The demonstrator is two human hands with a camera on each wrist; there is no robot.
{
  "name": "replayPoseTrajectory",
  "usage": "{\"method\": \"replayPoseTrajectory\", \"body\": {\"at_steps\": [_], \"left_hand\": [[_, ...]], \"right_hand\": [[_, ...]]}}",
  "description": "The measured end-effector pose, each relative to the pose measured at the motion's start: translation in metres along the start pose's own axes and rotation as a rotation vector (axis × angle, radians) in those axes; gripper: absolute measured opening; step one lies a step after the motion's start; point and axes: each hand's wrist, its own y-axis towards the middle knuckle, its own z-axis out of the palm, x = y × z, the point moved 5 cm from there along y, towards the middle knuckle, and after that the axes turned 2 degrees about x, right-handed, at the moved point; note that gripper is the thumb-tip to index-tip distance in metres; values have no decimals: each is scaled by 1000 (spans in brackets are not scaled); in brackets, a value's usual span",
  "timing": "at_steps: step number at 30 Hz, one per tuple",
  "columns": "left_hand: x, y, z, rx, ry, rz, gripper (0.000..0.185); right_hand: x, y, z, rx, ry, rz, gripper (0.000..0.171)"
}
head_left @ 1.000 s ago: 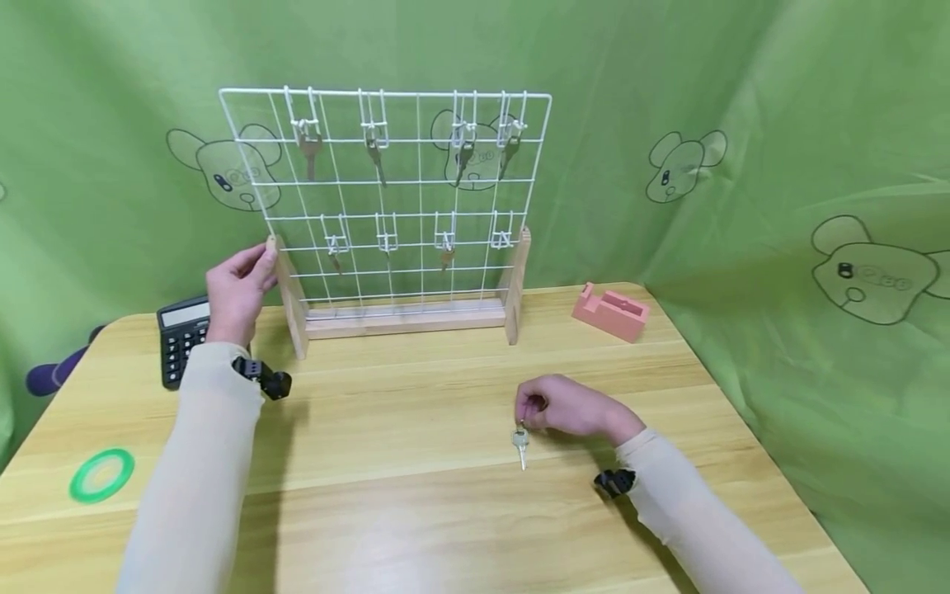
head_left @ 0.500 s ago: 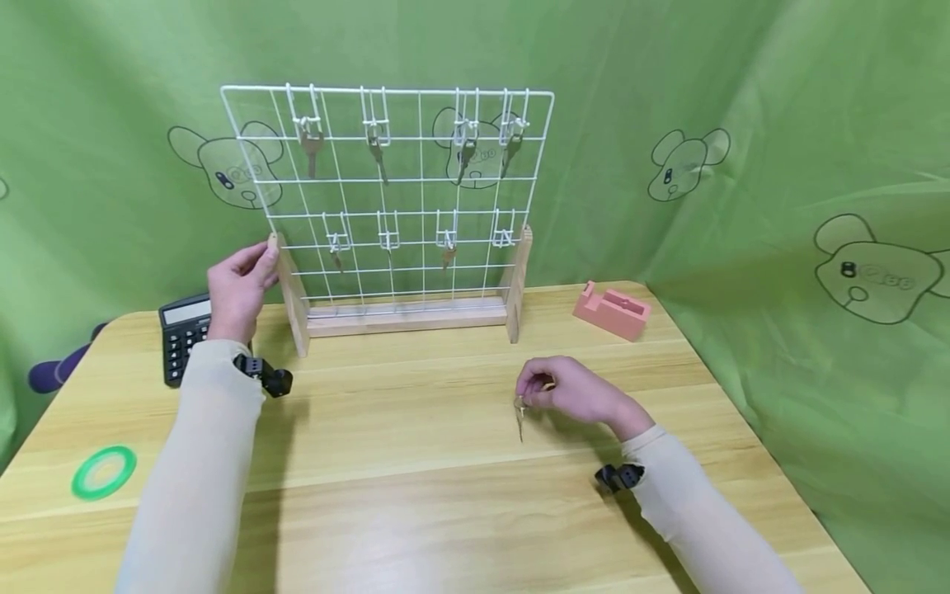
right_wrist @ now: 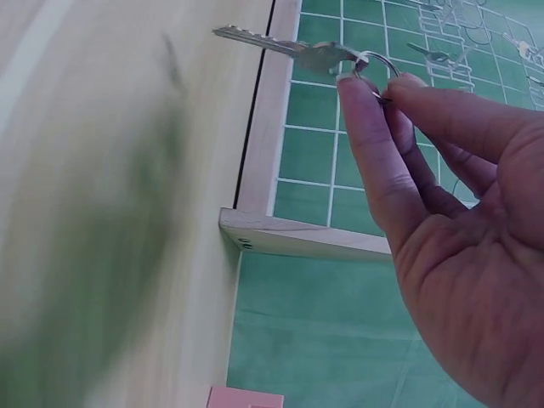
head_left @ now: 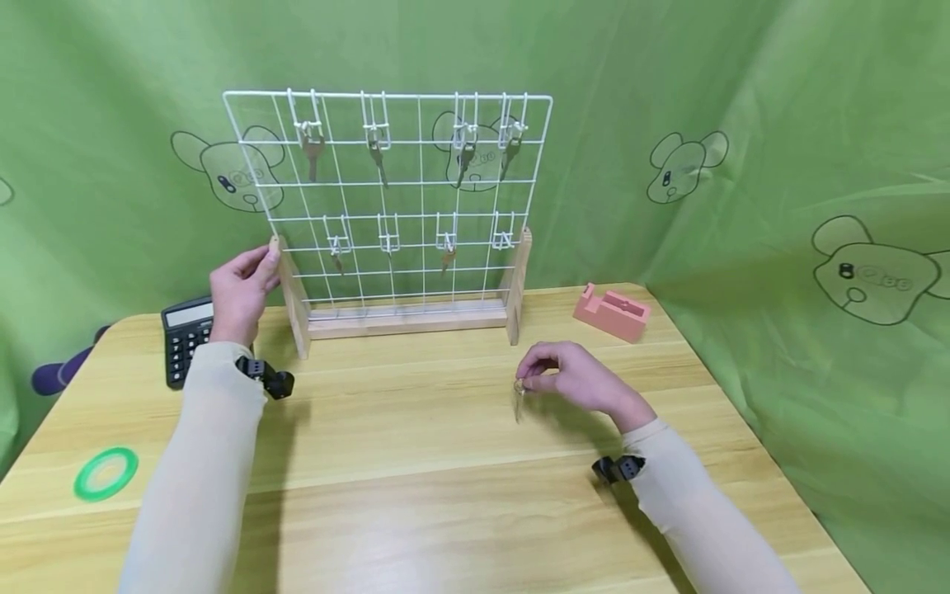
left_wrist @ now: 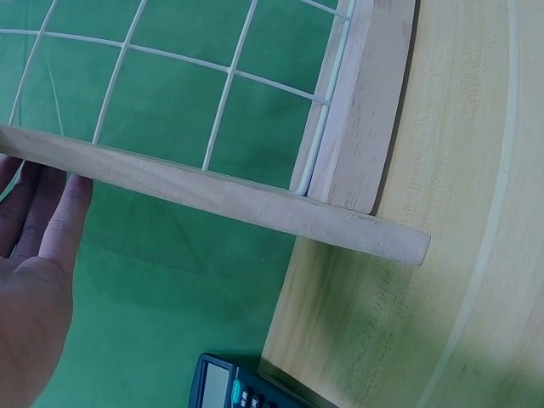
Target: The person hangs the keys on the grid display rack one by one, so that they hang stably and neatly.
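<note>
Right hand (head_left: 575, 379) has a key (right_wrist: 293, 51) pinched by its ring, dangling just above the table (head_left: 445, 462) in front of the wire rack (head_left: 393, 198). Left hand (head_left: 239, 289) rests against the rack's left wooden post, fingers look fairly straight, though it's hard to tell for sure.
</note>
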Motion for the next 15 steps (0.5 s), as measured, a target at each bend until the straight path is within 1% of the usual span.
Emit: {"method": "replayPoseTrajectory", "body": {"at_steps": [5,9,12,15], "left_hand": [[0,0,0,2,-5,-4,49],[-1,0,0,10,29,5,49],[-3,0,0,15,56,13,49],[-3,1,0,19,62,8,50]], "right_hand": [[3,3,-5,-32,3,-3,11],[8,5,-6,-60,-11,-1,11],[22,3,-7,-84,-18,4,10],[38,1,-10,-97,-21,15,9]]}}
